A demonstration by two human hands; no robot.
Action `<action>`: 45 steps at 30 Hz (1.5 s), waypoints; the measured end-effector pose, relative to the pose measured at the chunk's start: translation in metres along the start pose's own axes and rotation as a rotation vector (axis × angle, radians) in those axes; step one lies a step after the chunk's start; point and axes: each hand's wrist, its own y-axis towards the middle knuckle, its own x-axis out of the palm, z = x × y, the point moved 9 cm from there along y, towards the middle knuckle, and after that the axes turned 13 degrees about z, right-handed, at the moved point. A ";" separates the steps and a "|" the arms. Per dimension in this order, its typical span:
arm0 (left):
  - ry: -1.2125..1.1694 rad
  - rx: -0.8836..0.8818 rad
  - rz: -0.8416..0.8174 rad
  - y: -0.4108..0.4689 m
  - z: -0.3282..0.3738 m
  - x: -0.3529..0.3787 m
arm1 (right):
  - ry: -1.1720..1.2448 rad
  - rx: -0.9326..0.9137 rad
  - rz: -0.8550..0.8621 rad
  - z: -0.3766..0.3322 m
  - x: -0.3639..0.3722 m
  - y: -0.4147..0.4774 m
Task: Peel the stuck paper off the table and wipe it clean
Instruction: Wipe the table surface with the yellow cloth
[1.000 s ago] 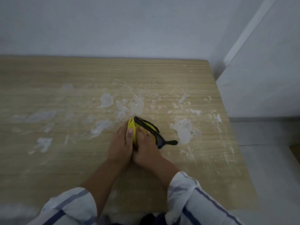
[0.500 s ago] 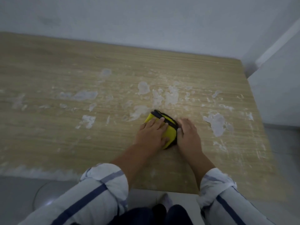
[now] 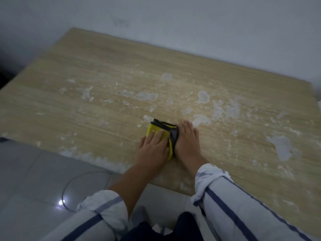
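Table (image 3: 104, 66) against grey wall (image 3: 191, 23), paper scraps (image 3: 282, 147) — left hand (image 3: 152, 148) flat on cloth (image 3: 156, 126), right hand (image 3: 186, 143) flat beside

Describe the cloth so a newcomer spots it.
On the wooden table, look near the front edge. The cloth lies under the left hand, beside the right hand. Only it is yellow with dark trim; the paper scraps are white.
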 end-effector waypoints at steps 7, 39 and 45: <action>0.148 -0.533 0.244 0.004 -0.174 -0.083 | -0.102 0.076 0.078 -0.011 0.002 0.003; 0.170 -0.687 0.415 0.027 -0.278 -0.120 | -0.091 -0.207 -0.036 -0.148 0.064 0.072; 0.182 -0.411 0.309 0.030 -0.250 -0.094 | -0.073 -0.231 -0.060 -0.168 0.066 0.095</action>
